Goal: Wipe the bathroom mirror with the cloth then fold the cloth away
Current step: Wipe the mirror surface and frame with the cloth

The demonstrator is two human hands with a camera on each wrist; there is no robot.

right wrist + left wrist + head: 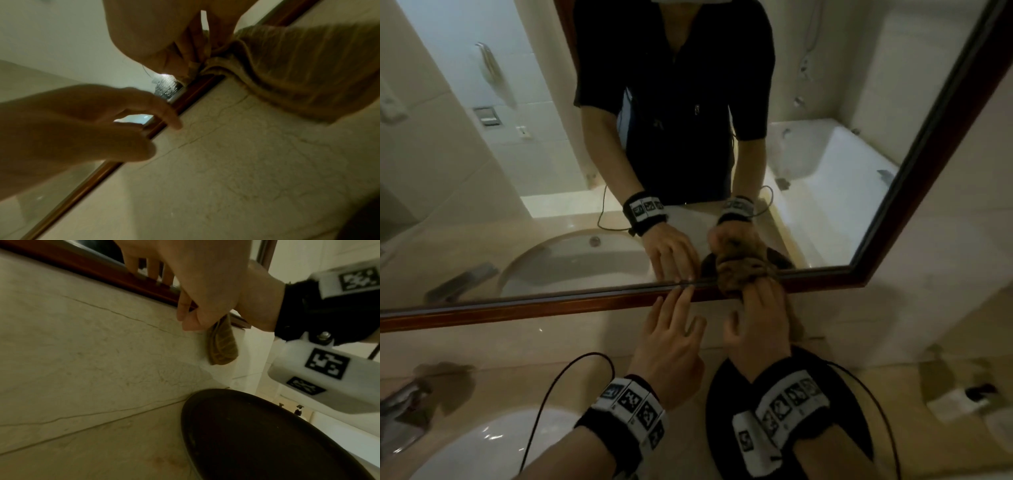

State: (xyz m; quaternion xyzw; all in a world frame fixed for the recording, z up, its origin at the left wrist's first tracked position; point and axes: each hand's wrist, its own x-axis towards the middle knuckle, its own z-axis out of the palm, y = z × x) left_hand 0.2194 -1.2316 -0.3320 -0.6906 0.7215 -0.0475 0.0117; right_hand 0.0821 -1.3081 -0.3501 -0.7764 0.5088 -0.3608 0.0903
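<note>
Brown cloth (pixel 736 274), bunched, pressed against the mirror's (pixel 524 171) lower edge near its right corner, overlapping the wooden frame (pixel 551 305); a loose end hangs down over the marble wall below. Right hand (pixel 760 329) grips it, fingers curled into the folds against the glass. Left hand (pixel 671 339) just beside, holding nothing: fingers straight and spread, tips touching the frame and the bottom edge of the glass. Both wrists carry marker-tagged bands with cables. Dark round tray (pixel 267 434) on the counter (pixel 893 383) under the right forearm. White basin (pixel 482 448) and chrome tap (pixel 404 407) at lower left.
</note>
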